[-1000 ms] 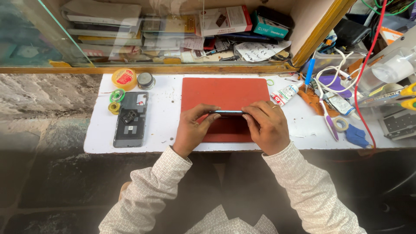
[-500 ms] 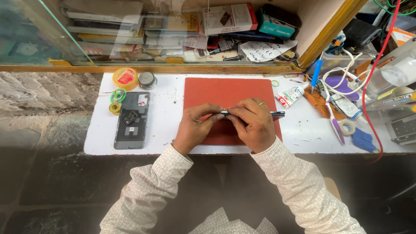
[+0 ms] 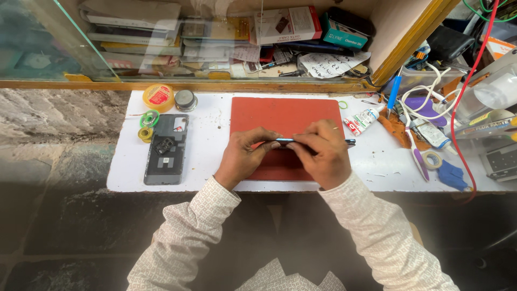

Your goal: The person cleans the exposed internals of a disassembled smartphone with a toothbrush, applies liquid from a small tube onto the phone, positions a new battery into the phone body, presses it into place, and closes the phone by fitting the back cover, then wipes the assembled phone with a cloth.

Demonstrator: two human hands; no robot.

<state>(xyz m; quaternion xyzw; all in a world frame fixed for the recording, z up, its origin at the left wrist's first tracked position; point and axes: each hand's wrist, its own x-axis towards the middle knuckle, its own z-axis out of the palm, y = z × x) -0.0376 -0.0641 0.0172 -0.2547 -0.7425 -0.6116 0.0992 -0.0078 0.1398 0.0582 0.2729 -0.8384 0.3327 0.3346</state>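
A thin blue-edged phone (image 3: 284,140) is held on edge above the red work mat (image 3: 280,110). My left hand (image 3: 242,157) pinches its left end. My right hand (image 3: 322,153) covers its right part, fingers pressed along the top edge. A dark slim tip (image 3: 350,142) sticks out to the right of my right hand; I cannot tell whether it belongs to the phone or is a tool. A second phone with its back removed (image 3: 166,156) lies flat to the left on the white bench (image 3: 204,161).
Tape rolls (image 3: 146,125), a yellow tin (image 3: 158,97) and a round metal tin (image 3: 186,100) lie at the left. A glue tube (image 3: 362,119), blue tools, white cable (image 3: 425,97) and a red wire (image 3: 458,108) crowd the right. A glass case with boxes (image 3: 285,24) stands behind.
My right hand has slid left along the phone and closed over it. The phone tilted more edge-up. My left hand stayed on the left end.
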